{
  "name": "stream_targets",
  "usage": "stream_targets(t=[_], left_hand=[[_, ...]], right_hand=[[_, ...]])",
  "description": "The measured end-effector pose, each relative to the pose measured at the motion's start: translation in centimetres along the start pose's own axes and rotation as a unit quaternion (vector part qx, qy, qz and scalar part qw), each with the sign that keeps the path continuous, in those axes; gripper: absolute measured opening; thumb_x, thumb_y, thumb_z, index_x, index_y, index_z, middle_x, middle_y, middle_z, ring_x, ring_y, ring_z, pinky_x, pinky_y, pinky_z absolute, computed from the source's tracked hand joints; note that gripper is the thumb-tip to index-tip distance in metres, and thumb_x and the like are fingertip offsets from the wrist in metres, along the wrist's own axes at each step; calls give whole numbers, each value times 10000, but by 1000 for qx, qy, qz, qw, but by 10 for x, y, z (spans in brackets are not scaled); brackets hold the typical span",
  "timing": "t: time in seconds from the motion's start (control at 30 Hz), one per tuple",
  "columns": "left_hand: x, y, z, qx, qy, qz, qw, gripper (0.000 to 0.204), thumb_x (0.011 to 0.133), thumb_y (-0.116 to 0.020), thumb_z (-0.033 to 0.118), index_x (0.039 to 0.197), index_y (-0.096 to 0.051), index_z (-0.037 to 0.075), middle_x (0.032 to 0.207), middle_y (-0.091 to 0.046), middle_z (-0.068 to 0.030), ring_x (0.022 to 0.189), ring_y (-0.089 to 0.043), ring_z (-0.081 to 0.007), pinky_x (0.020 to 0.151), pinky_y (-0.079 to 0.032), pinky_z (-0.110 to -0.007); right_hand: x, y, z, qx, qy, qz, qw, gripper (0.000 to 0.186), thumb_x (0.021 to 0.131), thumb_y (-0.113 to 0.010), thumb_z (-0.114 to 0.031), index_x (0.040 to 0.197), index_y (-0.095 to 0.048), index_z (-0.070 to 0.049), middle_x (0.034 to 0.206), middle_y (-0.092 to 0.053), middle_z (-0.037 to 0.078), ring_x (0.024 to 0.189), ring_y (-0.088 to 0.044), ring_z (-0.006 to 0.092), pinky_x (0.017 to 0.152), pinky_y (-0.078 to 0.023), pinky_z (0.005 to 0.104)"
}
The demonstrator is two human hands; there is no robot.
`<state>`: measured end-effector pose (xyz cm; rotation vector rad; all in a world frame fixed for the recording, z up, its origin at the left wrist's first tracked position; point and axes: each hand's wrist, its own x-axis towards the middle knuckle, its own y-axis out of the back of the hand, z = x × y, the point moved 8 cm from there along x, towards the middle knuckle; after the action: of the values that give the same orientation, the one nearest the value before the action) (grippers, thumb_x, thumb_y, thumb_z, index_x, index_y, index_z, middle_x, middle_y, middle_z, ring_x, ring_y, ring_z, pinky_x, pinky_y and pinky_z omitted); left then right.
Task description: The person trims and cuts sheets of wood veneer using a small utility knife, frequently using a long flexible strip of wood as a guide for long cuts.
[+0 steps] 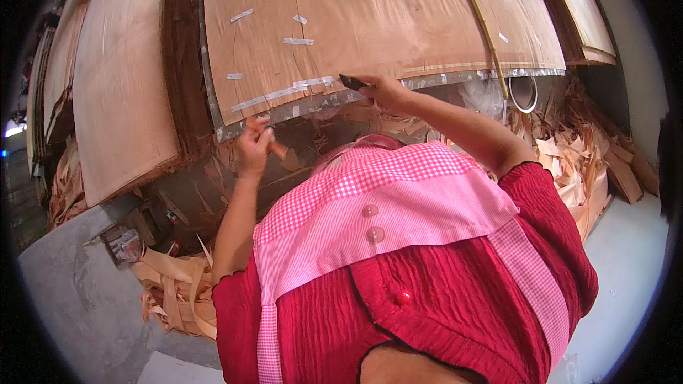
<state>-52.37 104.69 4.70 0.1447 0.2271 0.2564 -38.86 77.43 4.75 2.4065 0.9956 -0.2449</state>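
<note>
A large sheet of wood veneer [370,21] lies on a worktable, with several short white tape strips [298,41] stuck on it. A longer run of tape [270,96] follows its near edge at the left. My right hand [385,93] is closed around a dark, flat, blade-like tool [351,82], just over the near edge of the sheet. Close to the sheet's near left corner, my left hand [255,148] is curled around what looks like a narrow veneer scrap [279,149]. The fingers partly hide that piece.
A thin wooden stick [478,14] lies across the sheet at the right. Veneer stacks stand left [124,78] and far right [580,3]. A white ring [526,94] hangs at the table edge. Veneer offcuts [569,171] heap up below at the right, others [174,288] at lower left.
</note>
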Motion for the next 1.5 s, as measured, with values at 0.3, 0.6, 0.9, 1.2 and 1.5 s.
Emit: stream_targets(t=[0.3, 0.6, 0.9, 1.2, 1.5], left_hand=[[16, 88, -1, 513, 48, 320, 795, 472, 781, -569, 389, 1109, -519, 52, 1112, -514, -127, 1049, -442, -312, 863, -362, -419], [32, 88, -20, 252, 105, 356, 894, 361, 723, -651, 162, 1024, -517, 14, 1024, -532, -131, 857, -543, -253, 772, -431, -343], [65, 20, 172, -303, -83, 216, 924, 562, 677, -617, -67, 1181, -377, 2, 1028, -504, -110, 826, -557, -193, 647, -495, -276], [62, -1, 174, 44, -354, 278, 892, 496, 823, -568, 316, 1196, -421, 24, 1181, -478, -120, 1099, -454, -253, 948, -334, -370], [169, 39, 118, 338, -206, 314, 863, 487, 762, -571, 284, 1172, -442, 53, 1240, -410, -187, 1177, -354, -363, 965, -305, -413]], right_hand=[[34, 62, 5, -450, -48, 85, 888, 329, 841, -384, -143, 1101, -561, -239, 937, -631, 68, 843, -609, 267, 702, -458, 415], [1, 77, -26, -314, 15, 145, 938, 327, 780, -558, -173, 1107, -558, -168, 830, -625, 150, 762, -606, 296, 649, -467, 384], [-18, -13, -186, -335, 317, 170, 871, 323, 745, -578, -122, 1069, -564, -123, 1115, -547, 87, 948, -533, 268, 761, -466, 335], [10, 45, -178, -150, 218, 241, 934, 348, 792, -550, -129, 1134, -522, -75, 1105, -552, 111, 952, -558, 272, 791, -448, 349], [15, 53, -176, -46, 131, 196, 971, 363, 787, -574, -74, 1146, -520, -51, 898, -591, 95, 787, -551, 120, 687, -433, 250]])
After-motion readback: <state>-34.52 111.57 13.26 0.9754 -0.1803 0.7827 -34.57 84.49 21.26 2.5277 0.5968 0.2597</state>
